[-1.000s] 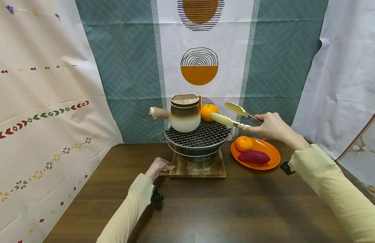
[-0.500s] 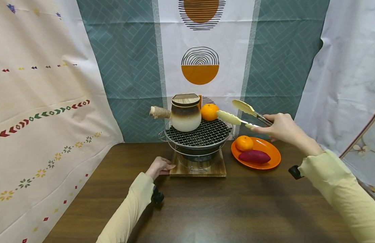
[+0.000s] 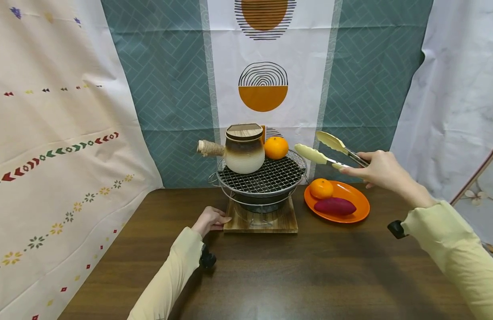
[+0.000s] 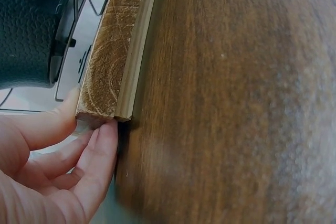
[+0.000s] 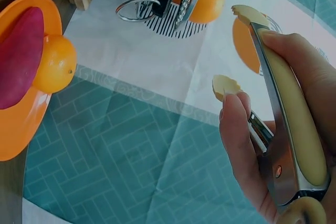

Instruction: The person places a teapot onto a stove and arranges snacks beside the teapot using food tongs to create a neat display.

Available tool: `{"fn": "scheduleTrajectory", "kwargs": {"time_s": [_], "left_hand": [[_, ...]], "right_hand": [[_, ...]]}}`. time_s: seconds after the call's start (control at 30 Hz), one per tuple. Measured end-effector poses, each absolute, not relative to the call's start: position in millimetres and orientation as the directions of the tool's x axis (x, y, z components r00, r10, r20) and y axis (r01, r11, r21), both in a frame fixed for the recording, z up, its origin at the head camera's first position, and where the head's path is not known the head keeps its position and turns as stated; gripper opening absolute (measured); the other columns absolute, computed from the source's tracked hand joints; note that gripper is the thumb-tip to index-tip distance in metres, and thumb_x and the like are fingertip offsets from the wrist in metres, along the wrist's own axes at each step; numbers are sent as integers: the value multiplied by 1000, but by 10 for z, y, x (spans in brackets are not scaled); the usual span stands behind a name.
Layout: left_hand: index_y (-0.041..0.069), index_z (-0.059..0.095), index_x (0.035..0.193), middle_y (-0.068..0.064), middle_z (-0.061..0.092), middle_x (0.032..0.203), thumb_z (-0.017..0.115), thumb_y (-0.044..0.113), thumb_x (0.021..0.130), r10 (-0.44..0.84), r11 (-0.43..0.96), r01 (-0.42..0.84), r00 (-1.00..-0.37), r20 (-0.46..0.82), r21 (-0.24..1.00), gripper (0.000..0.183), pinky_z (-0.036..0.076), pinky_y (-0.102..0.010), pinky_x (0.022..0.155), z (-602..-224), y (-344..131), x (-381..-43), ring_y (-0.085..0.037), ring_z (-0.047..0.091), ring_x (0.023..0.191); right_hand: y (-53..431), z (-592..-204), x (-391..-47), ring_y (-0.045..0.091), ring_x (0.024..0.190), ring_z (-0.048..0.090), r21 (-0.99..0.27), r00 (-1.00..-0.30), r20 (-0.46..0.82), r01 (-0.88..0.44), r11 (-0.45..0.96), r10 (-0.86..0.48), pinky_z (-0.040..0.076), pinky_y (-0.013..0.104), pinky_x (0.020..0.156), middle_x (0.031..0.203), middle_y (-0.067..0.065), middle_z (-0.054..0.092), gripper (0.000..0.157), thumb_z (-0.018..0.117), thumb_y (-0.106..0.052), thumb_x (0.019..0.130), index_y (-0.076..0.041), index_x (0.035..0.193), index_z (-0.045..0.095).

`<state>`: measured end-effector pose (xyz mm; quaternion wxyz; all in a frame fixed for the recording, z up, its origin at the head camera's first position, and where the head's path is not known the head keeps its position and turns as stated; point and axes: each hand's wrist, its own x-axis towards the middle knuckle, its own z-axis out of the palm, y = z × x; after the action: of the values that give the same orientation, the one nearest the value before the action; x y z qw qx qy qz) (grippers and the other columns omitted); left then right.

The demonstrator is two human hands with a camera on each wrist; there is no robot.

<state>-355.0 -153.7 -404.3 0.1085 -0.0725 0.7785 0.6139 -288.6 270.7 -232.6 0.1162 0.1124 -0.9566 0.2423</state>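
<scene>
Head view: gripping tongs (image 3: 312, 154) in right hand (image 3: 384, 171), with heads spread, raised just right of mandarin (image 3: 276, 148) on grill (image 3: 284, 175), clear of it. Also on grill, next to that fruit: lidded pot (image 3: 243, 158). On orange plate (image 3: 357, 200) at right: second mandarin (image 3: 321, 189) beside purple sweet potato (image 3: 335, 206). Pinching left side of wooden board (image 3: 287, 221), under grill, with left hand (image 3: 209, 219).

Left wrist view: holding wooden board at corner between thumb and fingertips, on brown table (image 4: 220, 103).

Right wrist view: grasping tongs, with thumb along one arm.
</scene>
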Motion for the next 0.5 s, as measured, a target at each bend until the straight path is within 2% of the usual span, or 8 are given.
{"fn": "scheduleTrajectory", "kwargs": {"time_s": [0.23,0.37,0.5], "left_hand": [[-20,50,109,-20,59,88,67,-5,78,31,235,-243,-966,-257,941,39,49,-42,73,-4032,-1542,-3555,-21,59,68],[-19,50,109,-18,60,85,67,-5,78,32,225,-247,-965,-261,942,39,50,-41,72,-4041,-1547,-3552,-20,58,66],[-20,49,108,-19,60,84,68,-5,77,36,216,-241,-966,-255,946,39,50,-41,72,-4042,-1550,-3543,-21,59,67]], "right_hand": [[2789,-2336,-2876,19,48,58,-441,-963,240,-222,870,-124,46,32,51,63,7,52,78,65,-56,74,4,122,50],[2813,-2339,-2882,19,48,58,-438,-964,241,-213,874,-114,45,33,51,62,7,55,77,65,-55,75,4,122,50],[2844,-2352,-2878,19,48,59,-444,-968,228,-197,874,-103,46,33,51,61,7,57,82,65,-56,74,6,124,48]]}}
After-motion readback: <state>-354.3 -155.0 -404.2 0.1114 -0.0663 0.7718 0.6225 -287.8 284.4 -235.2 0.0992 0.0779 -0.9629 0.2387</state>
